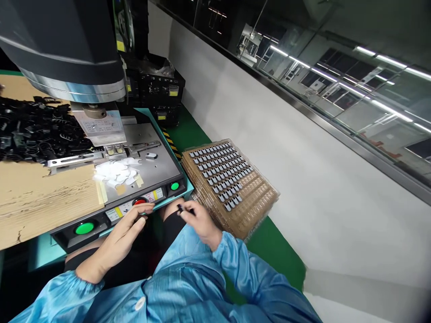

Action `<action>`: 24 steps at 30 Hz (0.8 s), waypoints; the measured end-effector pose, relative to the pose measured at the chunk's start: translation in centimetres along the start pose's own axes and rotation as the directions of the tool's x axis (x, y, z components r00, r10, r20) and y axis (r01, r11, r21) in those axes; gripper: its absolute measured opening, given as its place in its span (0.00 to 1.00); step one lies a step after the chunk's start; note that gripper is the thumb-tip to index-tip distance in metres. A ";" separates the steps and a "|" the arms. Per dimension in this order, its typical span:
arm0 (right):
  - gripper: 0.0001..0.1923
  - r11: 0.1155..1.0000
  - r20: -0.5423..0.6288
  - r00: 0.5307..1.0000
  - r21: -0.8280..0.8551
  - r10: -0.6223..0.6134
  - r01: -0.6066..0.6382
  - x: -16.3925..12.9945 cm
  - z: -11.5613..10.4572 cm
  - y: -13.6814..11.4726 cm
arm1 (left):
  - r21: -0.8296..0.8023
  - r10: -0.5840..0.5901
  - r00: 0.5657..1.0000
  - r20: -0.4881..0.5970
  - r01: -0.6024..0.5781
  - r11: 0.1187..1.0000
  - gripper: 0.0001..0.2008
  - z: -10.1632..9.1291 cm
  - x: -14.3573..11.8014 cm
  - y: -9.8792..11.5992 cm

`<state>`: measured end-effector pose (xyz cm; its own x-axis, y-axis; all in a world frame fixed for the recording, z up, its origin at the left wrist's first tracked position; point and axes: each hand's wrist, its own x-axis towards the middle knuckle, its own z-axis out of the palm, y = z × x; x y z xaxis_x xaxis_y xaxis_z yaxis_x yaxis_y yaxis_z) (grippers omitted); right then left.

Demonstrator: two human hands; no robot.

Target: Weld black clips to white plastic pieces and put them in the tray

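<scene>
Right hand (201,220): grip pinched shut on a small dark part (181,207), just short of the tray stack (235,188); a loose pinch could drop it off the bench. Left hand (123,233): open, empty, fingertips beside the red button (139,202); an accidental press is possible.

The press machine (67,58) stands at the bench's back left; its plate (158,157) lies below and before it, with a heap of discs (116,172) on the plate's left part; the button panel (128,208) runs along the plate's front edge; cardboard (43,197) lies left of the plate; loose parts (33,130) are piled behind the cardboard; stacked trays (235,197) sit right of the plate, near the bench's right edge; crates (158,89) stand behind the plate.
</scene>
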<state>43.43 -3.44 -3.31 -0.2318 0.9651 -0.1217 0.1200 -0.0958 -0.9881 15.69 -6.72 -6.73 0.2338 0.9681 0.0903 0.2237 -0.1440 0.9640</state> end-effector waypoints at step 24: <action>0.19 0.256 -0.683 0.731 -0.704 0.015 -0.663 0.0 -24.8 3.1 | 0.162 -0.009 1.000 -0.016 0.011 0.987 0.19 -0.1 0.2 -0.8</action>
<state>67.71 2.28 -4.10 0.4916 0.8699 -0.0397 0.8636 -0.4928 -0.1066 15.41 -6.36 -7.48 0.2168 0.9724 0.0860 0.3768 -0.1646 0.9115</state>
